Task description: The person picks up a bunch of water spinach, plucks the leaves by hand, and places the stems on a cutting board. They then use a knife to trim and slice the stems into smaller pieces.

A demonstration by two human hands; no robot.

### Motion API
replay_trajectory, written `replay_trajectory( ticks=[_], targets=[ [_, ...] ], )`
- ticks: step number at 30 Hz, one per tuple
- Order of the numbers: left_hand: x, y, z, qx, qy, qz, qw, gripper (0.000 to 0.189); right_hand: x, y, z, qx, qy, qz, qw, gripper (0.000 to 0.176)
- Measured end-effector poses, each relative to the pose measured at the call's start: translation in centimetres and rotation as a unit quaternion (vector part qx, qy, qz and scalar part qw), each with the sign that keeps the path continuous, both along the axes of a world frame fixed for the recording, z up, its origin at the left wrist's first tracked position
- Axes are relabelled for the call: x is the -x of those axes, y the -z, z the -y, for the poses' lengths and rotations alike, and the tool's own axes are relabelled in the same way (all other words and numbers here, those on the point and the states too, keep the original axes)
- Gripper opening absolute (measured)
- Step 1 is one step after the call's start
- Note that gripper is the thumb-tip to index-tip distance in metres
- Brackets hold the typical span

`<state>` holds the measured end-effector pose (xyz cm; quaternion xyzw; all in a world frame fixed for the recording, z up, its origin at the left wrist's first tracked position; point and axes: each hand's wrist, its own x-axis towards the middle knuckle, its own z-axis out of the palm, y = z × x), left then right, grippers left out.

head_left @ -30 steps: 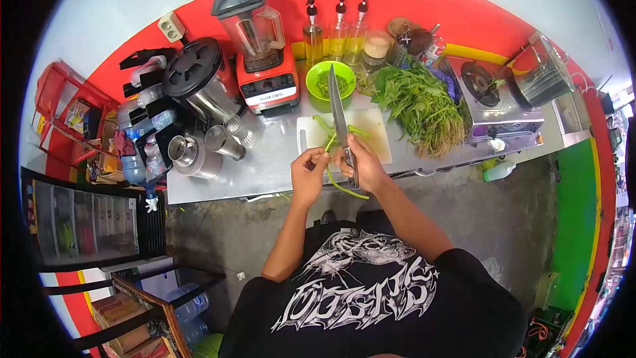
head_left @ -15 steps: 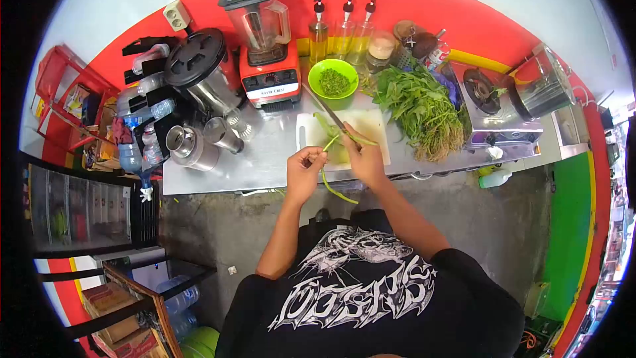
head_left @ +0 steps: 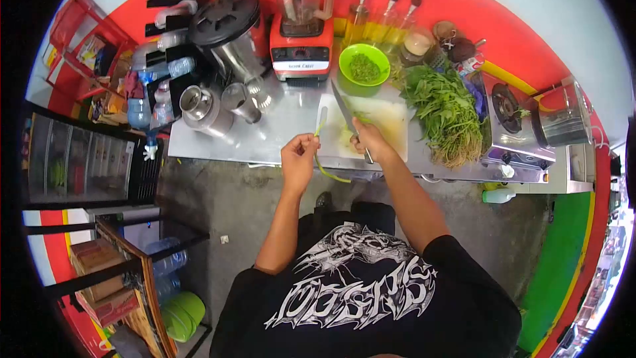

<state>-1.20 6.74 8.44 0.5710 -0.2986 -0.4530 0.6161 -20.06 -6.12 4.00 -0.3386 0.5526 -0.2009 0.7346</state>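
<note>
At the front edge of the steel counter (head_left: pixel 278 136), the left hand (head_left: pixel 299 159) had its thumb and fingertips pinched together on a long green stem (head_left: pixel 320 164). The stem's lower end curved down past the counter edge, below the hand, and its upper end reached towards the white cutting board (head_left: pixel 394 129). Just beside it, the right hand (head_left: pixel 372 146) was wrapped tight round the handle of a kitchen knife (head_left: pixel 343 109), all fingers closed. The blade pointed up and away across the near-left part of the board, over a few green scraps lying there.

Behind the board stood a lime-green bowl (head_left: pixel 364 66) holding chopped greens. A loose bunch of leafy greens (head_left: pixel 447 113) with roots lay just right of the board, and a single-burner gas stove (head_left: pixel 513 116) sat beyond that. A red-based blender (head_left: pixel 301 59) stood at the back, with three pump bottles (head_left: pixel 391 20) beside it against the red wall. Two steel cups (head_left: pixel 199 109) lay tipped over, well left of the hands.
</note>
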Motion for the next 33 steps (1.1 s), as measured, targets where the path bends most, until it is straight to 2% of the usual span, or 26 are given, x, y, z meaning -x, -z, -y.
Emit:
replay_trajectory(
  ticks=[6, 8, 9, 13, 15, 16, 19, 23, 25, 28, 29, 31, 33],
  targets=[
    [-0.3, 1.8, 0.7, 0.016, -0.047, -0.027, 0.998, 0.011, 2.3, -2.3, -3.2, -0.019, -0.032, -0.004, 0.999, 0.057],
    [-0.1, 2.0, 1.2, 0.028, -0.063, -0.024, 0.997, 0.012, 3.8, -2.1, -4.2, 0.037, -0.038, 0.000, 0.999, 0.042],
    [0.1, 2.1, 1.5, 0.021, -0.068, -0.030, 0.997, 0.012, 4.3, -1.6, -4.7, 0.065, 0.004, -0.037, 0.997, 0.045],
    [-0.1, 2.6, 1.7, 0.020, -0.060, -0.029, 0.998, 0.012, 7.0, 2.2, -6.0, 0.140, 0.061, -0.073, 0.986, 0.052],
    [-0.2, 2.9, 2.0, 0.023, -0.067, -0.030, 0.997, 0.011, 7.2, 3.3, -6.4, 0.178, 0.091, -0.145, 0.969, 0.053],
    [-0.3, 3.1, 2.0, 0.025, -0.076, -0.031, 0.996, 0.011, 6.9, 3.8, -6.4, 0.178, 0.091, -0.145, 0.969, 0.053],
    [-0.7, 3.2, 1.8, 0.021, -0.080, -0.039, 0.996, 0.009, 5.4, 4.0, -6.7, 0.267, 0.007, -0.244, 0.932, 0.050],
    [-1.5, 2.4, 1.0, 0.004, -0.089, -0.022, 0.996, 0.008, 1.9, 3.8, -7.0, 0.252, -0.010, -0.228, 0.940, 0.049],
    [-2.1, 2.8, 0.7, 0.005, -0.109, -0.023, 0.994, 0.010, 0.5, 5.3, -6.9, 0.302, -0.035, -0.194, 0.933, 0.049],
    [-2.7, 2.6, 0.6, 0.018, -0.131, -0.039, 0.990, 0.012, -1.3, 6.2, -6.6, 0.329, -0.075, -0.215, 0.917, 0.050],
    [-2.8, 2.5, 0.6, 0.020, -0.130, -0.038, 0.991, 0.012, -1.4, 6.1, -6.6, 0.330, -0.073, -0.214, 0.916, 0.050],
    [-2.8, 2.1, 1.0, 0.019, -0.125, -0.024, 0.992, 0.011, -2.0, 3.3, -6.6, 0.263, -0.072, -0.195, 0.942, 0.047],
    [-2.5, 2.0, 1.6, 0.022, -0.112, -0.016, 0.993, 0.011, -1.5, 3.5, -6.4, 0.287, -0.046, -0.177, 0.940, 0.046]
  ],
)
